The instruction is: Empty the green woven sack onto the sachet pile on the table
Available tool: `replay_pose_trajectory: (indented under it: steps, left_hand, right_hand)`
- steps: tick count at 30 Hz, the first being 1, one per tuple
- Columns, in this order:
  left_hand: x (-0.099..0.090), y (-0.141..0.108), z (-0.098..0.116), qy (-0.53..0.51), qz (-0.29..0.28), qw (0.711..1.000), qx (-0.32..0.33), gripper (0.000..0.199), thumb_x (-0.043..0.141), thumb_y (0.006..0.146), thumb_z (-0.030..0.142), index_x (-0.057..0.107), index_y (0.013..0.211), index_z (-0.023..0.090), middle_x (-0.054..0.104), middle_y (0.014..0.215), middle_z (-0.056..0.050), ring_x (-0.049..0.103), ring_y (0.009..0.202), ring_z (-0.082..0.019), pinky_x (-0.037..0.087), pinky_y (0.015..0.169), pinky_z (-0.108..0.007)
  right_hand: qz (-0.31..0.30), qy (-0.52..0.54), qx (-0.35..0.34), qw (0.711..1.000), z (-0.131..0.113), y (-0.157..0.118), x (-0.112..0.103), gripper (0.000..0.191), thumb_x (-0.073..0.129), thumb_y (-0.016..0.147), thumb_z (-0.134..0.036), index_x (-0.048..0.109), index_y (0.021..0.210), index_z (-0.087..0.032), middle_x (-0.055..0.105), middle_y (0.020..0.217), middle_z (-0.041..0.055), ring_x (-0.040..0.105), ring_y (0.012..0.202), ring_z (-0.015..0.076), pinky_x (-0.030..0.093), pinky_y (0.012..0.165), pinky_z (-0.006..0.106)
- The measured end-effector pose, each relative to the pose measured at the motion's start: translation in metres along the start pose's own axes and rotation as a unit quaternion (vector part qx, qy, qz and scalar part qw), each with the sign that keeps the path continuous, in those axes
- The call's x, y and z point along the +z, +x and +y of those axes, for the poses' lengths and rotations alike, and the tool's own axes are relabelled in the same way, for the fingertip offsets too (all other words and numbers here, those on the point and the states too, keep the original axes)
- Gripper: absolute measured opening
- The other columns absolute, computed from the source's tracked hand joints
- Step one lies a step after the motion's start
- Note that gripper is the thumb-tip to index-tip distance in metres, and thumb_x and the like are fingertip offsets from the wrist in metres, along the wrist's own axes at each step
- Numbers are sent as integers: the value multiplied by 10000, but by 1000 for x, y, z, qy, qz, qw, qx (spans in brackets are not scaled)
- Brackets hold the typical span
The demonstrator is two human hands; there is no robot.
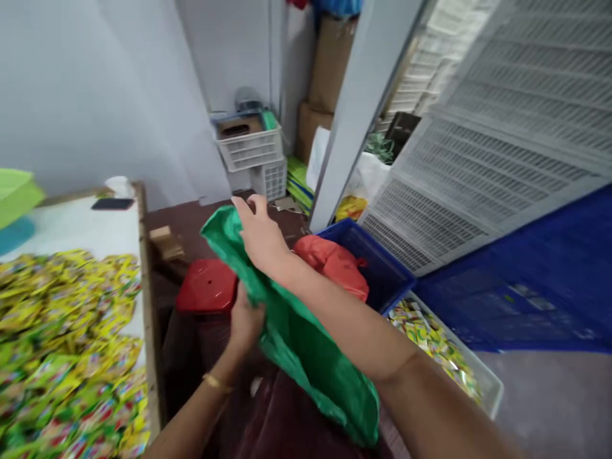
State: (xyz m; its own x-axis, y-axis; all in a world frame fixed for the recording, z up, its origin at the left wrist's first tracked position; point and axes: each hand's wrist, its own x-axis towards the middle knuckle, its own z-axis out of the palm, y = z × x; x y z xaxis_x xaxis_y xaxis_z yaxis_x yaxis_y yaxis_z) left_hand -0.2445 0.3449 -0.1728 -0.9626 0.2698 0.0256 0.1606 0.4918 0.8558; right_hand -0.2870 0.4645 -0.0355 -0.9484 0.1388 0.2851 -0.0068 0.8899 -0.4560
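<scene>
A green plastic bag [306,338] stretches diagonally across the middle of the view, its long mouth gaping. My left hand [246,322] grips the bag's near side edge, beside the red stool, with its fingers partly hidden behind the plastic. At the bag's upper end is my right hand [261,236], its fingers bent over the rim; the thumb and fingertips are partly blurred, and the forearm passes over the bag's opening. The inside of the bag shows only dark green plastic.
A table [148,306] at left bears many small yellow and green packets and a phone [112,204]. A red stool [208,285], a blue crate [377,264] with a red bag [335,264], a white bin [495,389] of packets and stacked white crates [502,153] stand around.
</scene>
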Motion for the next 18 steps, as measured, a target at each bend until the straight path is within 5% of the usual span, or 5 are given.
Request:
replay_pose_trajectory:
  steps: [4,7,11,18]
  left_hand:
    - [-70,33,-26,131,46,989,-60,455,472,674,203,612,1103,146,693,925,-77,630,822,-230,504,783,-349]
    - [-97,54,-15,195,62,978,-50,315,461,711,292,673,912,173,682,773,-35,591,664,-197,482,682,-309]
    - [-85,77,28,208,81,974,21,288,440,743,266,679,866,165,690,780,-19,580,661,-160,454,662,-254]
    - [-73,117,101,226,76,959,150,297,449,799,209,691,956,137,700,876,-7,579,752,-103,436,695,-194]
  right_hand:
    - [75,-52,81,993,85,-44,-30,604,344,764,-29,405,1331,-229,358,1354,95,570,899,163,513,825,333]
    - [147,-78,115,979,135,-84,-54,513,396,672,-20,563,1142,-143,515,1141,121,551,964,203,492,879,361]
    - [219,-71,121,965,156,-116,-71,217,477,690,-97,617,841,-164,585,853,66,563,778,188,508,761,346]
    - [296,-37,158,941,153,-148,-100,67,568,772,-225,620,806,-199,608,753,20,571,697,156,485,660,288]
